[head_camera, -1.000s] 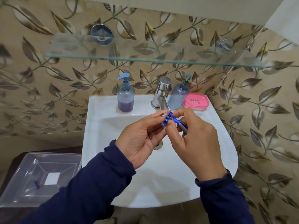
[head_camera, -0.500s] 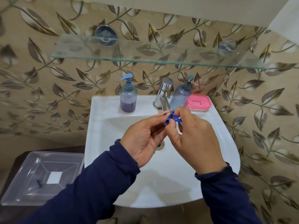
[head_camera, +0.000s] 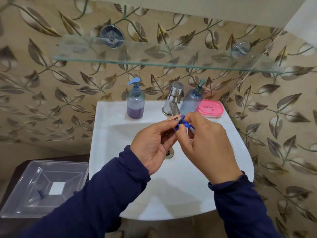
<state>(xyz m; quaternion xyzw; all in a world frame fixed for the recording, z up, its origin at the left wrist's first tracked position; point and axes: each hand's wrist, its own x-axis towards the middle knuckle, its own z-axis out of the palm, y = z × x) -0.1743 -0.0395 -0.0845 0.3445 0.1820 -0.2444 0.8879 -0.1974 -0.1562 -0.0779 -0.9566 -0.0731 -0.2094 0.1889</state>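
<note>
Over the white sink [head_camera: 109, 134] both hands meet on a small blue razor [head_camera: 184, 123]. My left hand [head_camera: 152, 143] pinches the razor's head, which sits under a clear cap, between thumb and fingertips. My right hand [head_camera: 209, 145] curls round the blue and grey handle, most of which is hidden in the palm. The razor hangs just in front of the chrome tap [head_camera: 173, 98], above the drain [head_camera: 169, 152].
A pump bottle with purple liquid [head_camera: 135, 102] stands left of the tap, a second pump bottle [head_camera: 193, 100] and a pink soap dish [head_camera: 210, 109] right of it. A glass shelf [head_camera: 154, 55] juts out above. A clear plastic tub [head_camera: 42, 186] sits at lower left on a dark surface.
Both hands stay together on the razor. Less of the handle shows than a second ago. The view has shifted slightly.
</note>
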